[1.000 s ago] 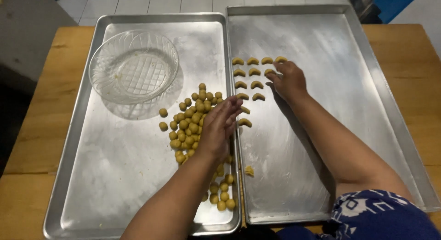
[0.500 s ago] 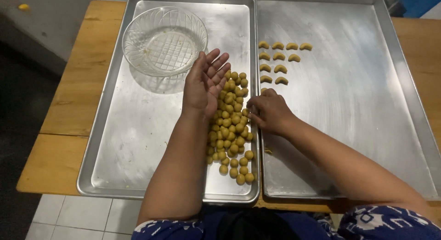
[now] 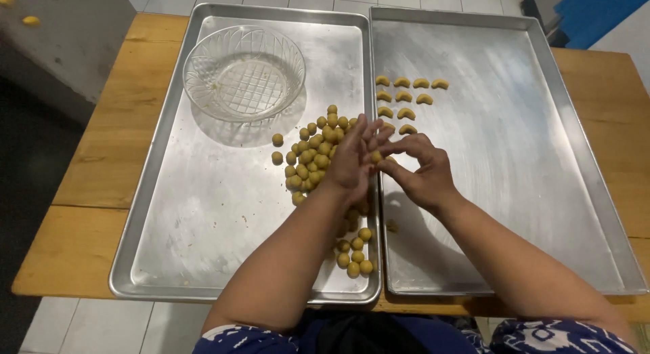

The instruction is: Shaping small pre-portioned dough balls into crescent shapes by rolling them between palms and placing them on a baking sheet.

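Fingertips of both hands are pinched on one yellow dough ball (image 3: 376, 156), left hand (image 3: 352, 161) meeting right hand (image 3: 420, 171) over the seam between trays, apparently for shaping. Loose balls (image 3: 315, 151) are heaped on the left tray (image 3: 203, 212); finished crescents (image 3: 406, 96) are rowed on the right tray (image 3: 528, 157).

You have a wooden table (image 3: 101, 157) in front of you. Two big metal trays (image 3: 203, 212) sit side by side on it.

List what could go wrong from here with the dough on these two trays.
The dough ball pinched between left hand and right hand could drop into the seam between the trays. The left forearm hangs over the loose balls and may squash them. The right hand could smear the crescents.
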